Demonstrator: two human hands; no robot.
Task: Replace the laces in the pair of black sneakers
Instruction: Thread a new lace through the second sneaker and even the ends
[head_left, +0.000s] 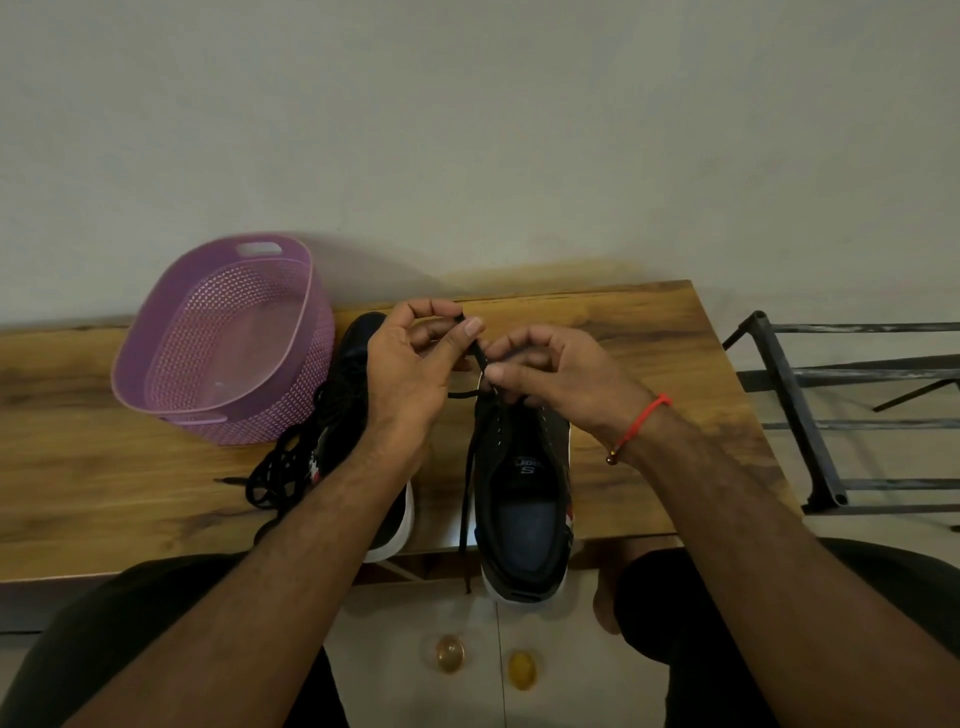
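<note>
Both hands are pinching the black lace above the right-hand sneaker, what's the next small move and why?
Probably thread the lace tip down into the next open eyelet of the sneaker: the left hand and right hand pinch it near the toe, and the rows nearer the heel look unlaced.

The counter (649, 332) is being left bare right of the sneakers, while its left is being blocked by the basket (223, 343) and lace pile (280, 467).

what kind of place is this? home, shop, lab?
Probably a home, perhaps an entryway or utility corner. A person sits at a low wooden table against a plain wall, with a purple plastic basket on it, a black metal rack beside it and a tiled floor below. No shop fittings or lab gear show.
</note>
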